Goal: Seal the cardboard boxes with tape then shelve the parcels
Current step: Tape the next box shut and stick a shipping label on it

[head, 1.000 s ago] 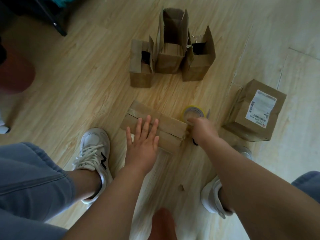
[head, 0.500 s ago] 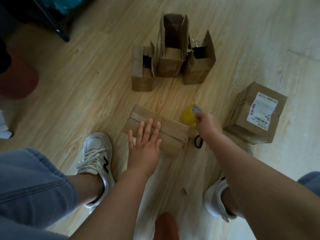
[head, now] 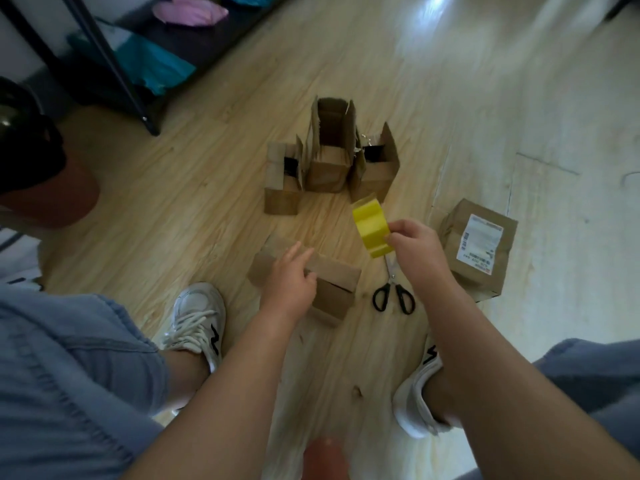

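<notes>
The right hand (head: 415, 247) is pinching the yellow tape (head: 372, 225) by its near edge. It is holding the roll up in the air, where a moment ago the roll was down at the floor (head: 207, 202) by the box's right end. The roll is now hanging above the gap between the box (head: 334, 284) and the open boxes (head: 327, 171), with its broad yellow face turned toward the camera.

With that hand raised, the black-handled scissors (head: 393, 296) are showing in full. They are lying on the floor just right of the box with their blades pointing away.

The left hand (head: 289, 282) is still sitting on top of the box, but it is no longer lying flat with the fingers spread. The forefinger is reaching forward and the other fingers are bending at the flap's edge. Whether they are gripping the flap or only pressing it, I cannot tell.

The box itself is lying where it was, low and flat between the person's feet, with its flaps folded over.

The labelled box (head: 479, 244) is sitting to the right, well apart from the box being held. The three open boxes are standing beyond it in a row with their flaps up. The view is also taking in more of the room than before, and a dark rack (head: 114, 67) is showing at the far left.
</notes>
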Available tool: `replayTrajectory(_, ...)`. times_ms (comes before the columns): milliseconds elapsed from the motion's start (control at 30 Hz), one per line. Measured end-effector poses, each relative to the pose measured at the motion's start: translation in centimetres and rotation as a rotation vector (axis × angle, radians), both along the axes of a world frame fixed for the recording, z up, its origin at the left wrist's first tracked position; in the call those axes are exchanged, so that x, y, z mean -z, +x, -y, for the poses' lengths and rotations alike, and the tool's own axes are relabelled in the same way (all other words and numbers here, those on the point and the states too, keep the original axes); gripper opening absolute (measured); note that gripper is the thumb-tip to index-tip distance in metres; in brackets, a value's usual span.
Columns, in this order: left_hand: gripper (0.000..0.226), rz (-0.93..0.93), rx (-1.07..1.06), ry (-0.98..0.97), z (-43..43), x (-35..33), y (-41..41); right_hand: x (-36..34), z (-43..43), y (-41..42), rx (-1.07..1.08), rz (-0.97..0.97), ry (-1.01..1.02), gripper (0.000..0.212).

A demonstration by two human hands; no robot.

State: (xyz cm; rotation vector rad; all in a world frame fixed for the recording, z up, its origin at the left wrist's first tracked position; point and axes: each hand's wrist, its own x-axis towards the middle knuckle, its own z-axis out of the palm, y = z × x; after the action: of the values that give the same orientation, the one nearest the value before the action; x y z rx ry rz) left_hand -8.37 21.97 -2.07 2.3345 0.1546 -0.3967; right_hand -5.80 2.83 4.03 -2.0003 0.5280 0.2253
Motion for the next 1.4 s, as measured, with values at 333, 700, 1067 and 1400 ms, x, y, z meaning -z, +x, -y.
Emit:
replayTrajectory(333, 0.041, 0.074, -0.324, -0.527, -0.9, -6.8, 1.2, -3.6, -2.5, -2.4, -0.210, -0.004, 0.112, 0.016)
replayTrajectory(700, 0.017, 0.129, -0.416, -0.533, -1.6, -5.9, 0.6, -2.9, -3.4, -3.3, -0.374, -0.075, 0.201, 0.011)
replayTrajectory(1067, 0.018, 0.033, -0.498, -0.508, -2.0, -4.0, 0.5, -1.5, -3.4, -3.3, -0.370, -0.048, 0.173, 0.044)
replayTrajectory(1400, 0.017, -0.036, -0.571, -0.517, -2.2, -3.4, 0.3, -0.4, -3.6, -2.7, -0.412, -0.101, -0.008, 0.038)
